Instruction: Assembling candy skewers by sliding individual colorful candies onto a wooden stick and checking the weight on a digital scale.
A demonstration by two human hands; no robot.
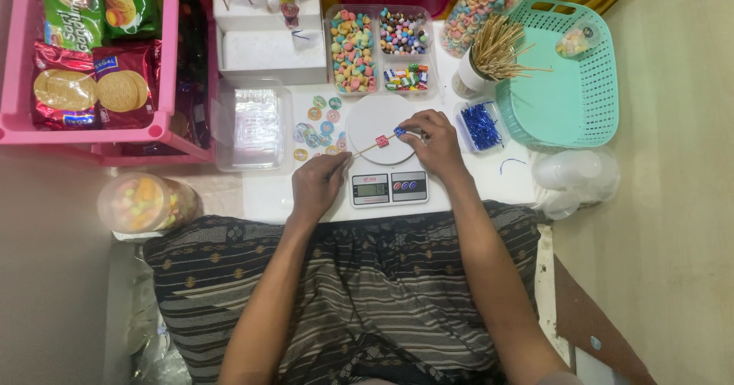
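Right above the kitchen scale [388, 188], a thin wooden skewer [369, 148] lies slanted across its round white platform, its long axis rising from the lower left end to the upper right. The left hand [317, 186] pinches the lower end, fingers closed on the stick. The right hand [437, 145] sits at the upper end, fingertips together on a blue candy [399, 131] at the tip; a red candy [382, 141] already sits further down, between the hands.
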